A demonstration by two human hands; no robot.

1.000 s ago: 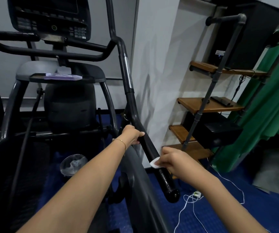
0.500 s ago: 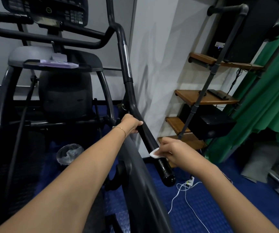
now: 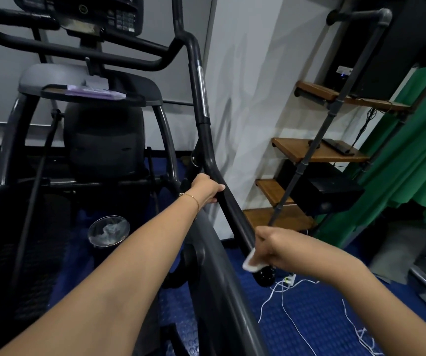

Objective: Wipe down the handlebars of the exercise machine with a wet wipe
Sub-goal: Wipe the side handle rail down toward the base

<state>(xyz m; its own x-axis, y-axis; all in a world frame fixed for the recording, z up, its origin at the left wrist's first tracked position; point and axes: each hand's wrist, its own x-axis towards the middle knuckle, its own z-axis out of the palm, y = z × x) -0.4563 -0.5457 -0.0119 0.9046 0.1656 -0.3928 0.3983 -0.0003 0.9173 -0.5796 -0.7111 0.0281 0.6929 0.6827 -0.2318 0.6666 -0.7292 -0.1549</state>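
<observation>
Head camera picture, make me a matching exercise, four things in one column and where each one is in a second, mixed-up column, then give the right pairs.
Column one:
1. wet wipe
2. left hand
3. remote control
4. white cable

Column two:
A. lying on the blue floor
B. gripping the handlebar at its bend
C. pressed by the right hand near the handlebar's lower end
D. resting on a wooden shelf

Pairs: 1-C, 2-B, 3-D, 4-A
</observation>
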